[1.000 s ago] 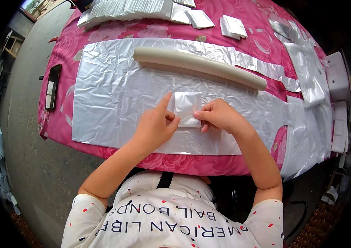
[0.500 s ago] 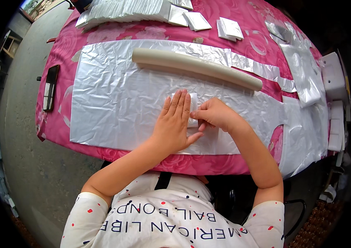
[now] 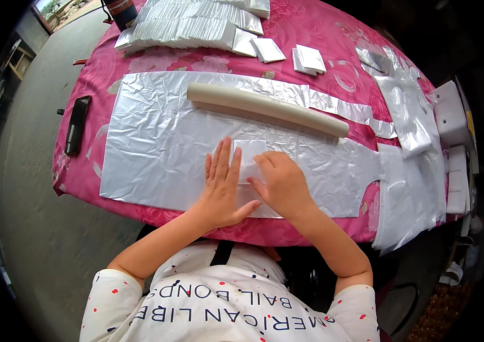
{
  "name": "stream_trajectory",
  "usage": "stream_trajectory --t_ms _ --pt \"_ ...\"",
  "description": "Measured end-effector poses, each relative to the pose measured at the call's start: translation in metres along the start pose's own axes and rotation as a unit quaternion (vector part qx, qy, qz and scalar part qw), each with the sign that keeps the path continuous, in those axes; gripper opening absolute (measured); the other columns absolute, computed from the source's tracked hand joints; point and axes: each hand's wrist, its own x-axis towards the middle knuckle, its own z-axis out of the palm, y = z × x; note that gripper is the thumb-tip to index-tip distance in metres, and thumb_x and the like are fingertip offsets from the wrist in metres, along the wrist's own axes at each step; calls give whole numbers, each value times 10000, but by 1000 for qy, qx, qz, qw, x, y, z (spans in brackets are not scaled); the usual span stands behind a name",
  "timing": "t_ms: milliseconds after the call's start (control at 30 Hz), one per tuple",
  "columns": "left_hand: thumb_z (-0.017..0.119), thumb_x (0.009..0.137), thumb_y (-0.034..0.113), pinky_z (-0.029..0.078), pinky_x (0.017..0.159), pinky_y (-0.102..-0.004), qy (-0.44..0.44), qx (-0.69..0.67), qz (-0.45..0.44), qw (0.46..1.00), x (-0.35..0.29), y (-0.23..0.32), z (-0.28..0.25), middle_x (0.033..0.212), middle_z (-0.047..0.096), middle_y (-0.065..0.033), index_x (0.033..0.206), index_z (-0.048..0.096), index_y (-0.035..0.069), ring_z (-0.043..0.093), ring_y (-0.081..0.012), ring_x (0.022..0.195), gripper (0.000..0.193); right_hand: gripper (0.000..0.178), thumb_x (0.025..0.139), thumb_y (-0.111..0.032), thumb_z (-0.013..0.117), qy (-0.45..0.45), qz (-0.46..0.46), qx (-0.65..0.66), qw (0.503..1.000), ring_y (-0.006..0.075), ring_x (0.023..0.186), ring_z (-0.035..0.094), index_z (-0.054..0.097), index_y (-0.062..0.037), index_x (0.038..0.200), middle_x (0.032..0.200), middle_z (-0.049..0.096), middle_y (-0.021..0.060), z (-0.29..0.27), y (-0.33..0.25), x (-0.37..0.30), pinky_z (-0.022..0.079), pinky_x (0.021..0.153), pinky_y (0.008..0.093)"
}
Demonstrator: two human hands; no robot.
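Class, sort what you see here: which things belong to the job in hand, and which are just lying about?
Likely part of the job:
small white packet between the left hand and right hand
silvery plastic sheeting beneath it
beige tube lying on the sheeting

Apparently just lying about:
black phone, left
dark cylindrical container, top left

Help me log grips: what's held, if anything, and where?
Cannot be told: the right hand's fingers overlap the white packet's right side, any pinch hidden; left hand spread.
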Motion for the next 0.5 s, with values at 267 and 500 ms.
stream_trajectory --t_ms 267,500 --pt "512 907 92 437 916 -321 -176 -548 -388 720 -140 -6 -51 1107 604 -156 1213 487 -41 583 -201 1029 335 661 843 -424 530 -62 -19 7 998 383 1326 211 380 14 1314 1406 256 255 68 -15 19 170 1079 478" --pt "535 882 79 494 755 -269 -12 -496 -570 655 -152 3 -52 990 641 -152 1049 592 -41 618 -163 872 213 577 926 -346 420 -212 -59 254 942 365 1378 56 279 -28 1386 1471 127 217 100 -116 -32 66 1093 490"
